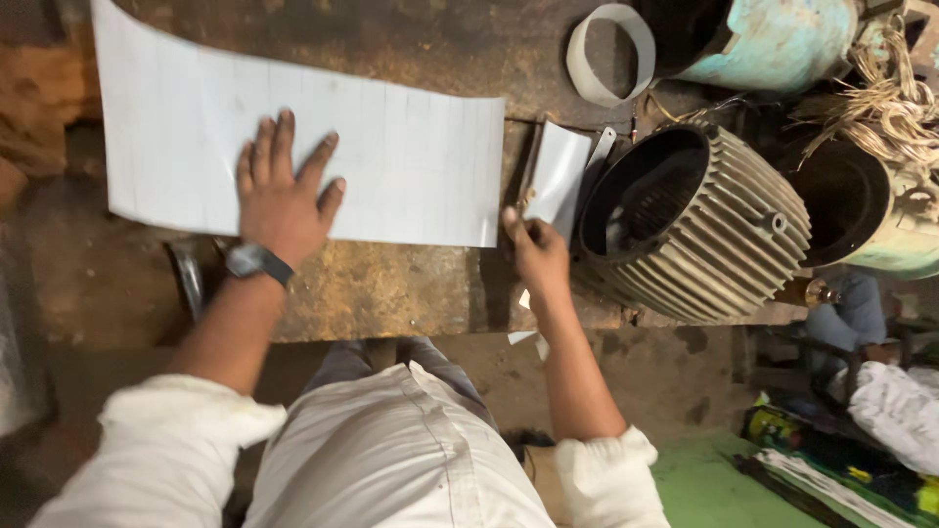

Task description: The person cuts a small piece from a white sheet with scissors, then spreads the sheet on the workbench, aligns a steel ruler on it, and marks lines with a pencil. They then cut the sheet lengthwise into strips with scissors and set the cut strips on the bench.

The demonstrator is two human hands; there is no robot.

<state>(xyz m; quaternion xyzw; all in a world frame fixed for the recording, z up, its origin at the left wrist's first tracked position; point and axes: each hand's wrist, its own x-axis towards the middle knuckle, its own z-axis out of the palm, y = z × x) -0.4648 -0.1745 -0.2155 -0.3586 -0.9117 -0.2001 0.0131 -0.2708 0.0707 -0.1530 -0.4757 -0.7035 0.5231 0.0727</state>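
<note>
Left hand (279, 200) flat, fingers spread, pressing white sheet (391, 156), long axis left-right. Right hand (536, 256) clenched on small tool at sheet's right edge, nearer cut piece (559, 176).

A white shirt (391, 460) is worn, sleeves rolled up past the elbows, and a dark wristwatch (256, 261) is strapped on the left wrist.

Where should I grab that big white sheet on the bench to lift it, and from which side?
Take the white sheet at its right edge, coming in from the right. That end probably lifts easiest: it is bare and lies free on the workbench, while the left hand presses flat on the middle. The right hand is nearest that edge but seems to hold a small white piece.
</note>
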